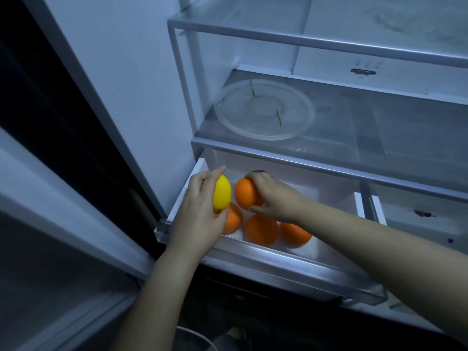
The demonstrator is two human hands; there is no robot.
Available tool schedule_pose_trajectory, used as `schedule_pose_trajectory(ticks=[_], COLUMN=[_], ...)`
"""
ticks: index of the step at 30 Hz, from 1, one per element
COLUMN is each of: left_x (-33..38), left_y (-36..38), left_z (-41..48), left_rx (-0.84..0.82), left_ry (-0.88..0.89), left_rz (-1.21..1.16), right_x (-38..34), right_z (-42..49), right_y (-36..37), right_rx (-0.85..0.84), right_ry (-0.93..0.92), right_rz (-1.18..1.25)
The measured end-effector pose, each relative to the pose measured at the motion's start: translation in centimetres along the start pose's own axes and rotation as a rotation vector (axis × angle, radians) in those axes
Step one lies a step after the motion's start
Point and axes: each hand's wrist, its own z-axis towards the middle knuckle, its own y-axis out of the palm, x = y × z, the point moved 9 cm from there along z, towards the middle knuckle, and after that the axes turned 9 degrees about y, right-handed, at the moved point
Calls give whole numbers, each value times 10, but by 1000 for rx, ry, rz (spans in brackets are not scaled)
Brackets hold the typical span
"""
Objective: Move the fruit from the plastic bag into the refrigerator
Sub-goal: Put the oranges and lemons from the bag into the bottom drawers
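1. Open fridge (392,62); drawer (278,259) pulled out below the lowest shelf (329,130).
2. Done so far: 3 oranges (262,230) lying in drawer, along its front edge, left corner to mid.
3. In transit: lemon (222,192), held over drawer's left edge; 4th orange (247,193), just beside lemon, above the 3 below.
4. Left hand (196,211): fingers and thumb curled round lemon, clamped on it.
5. Right hand (273,198): fingers wrapped over top of 4th orange, thumb underneath, clamped on it.
6. Left to do, est.: set both down in drawer. Bag not in view, so remaining qty unknown.
7. Misc.: clear plate (217,115) on shelf, toward left edge, w/ a few stems on it.
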Motion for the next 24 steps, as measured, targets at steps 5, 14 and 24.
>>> schedule_pose_trajectory(ticks=[5,14,24], left_x=[-2,-1,0], left_y=[2,4,5], left_z=[1,0,0], left_rx=[-15,-12,-14], left_ry=[2,19,21], left_rz=[6,27,45], right_x=[16,33,36], right_z=[16,20,17], right_y=[18,48,51], right_rx=[11,-41,-30], right_ry=[63,186,205], right_rz=[4,65,104])
